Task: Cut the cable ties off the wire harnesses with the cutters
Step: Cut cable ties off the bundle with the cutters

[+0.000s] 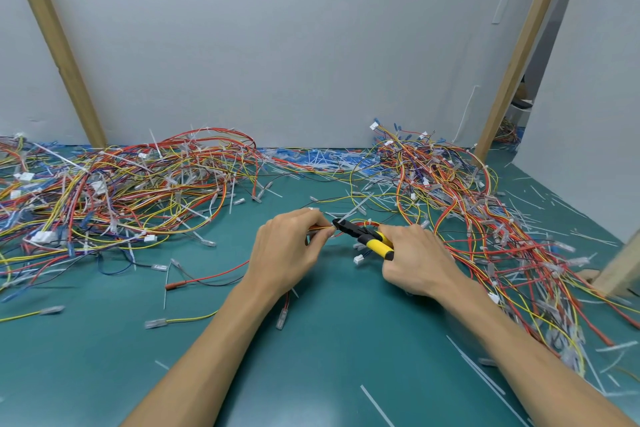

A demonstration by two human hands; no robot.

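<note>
Now the left hand point(289, 253) pinches a thin red-and-yellow wire bundle point(320, 227) at centre, while the right hand point(417, 262) grips the yellow-handled black cutters point(363, 236), their tip right at the bundle. Beneath lies the teal bench point(329, 340), with tangled multicoloured harness piles left point(114, 191) and right point(467, 204), white cut cable-tie scraps point(377, 406) scattered around.
</note>
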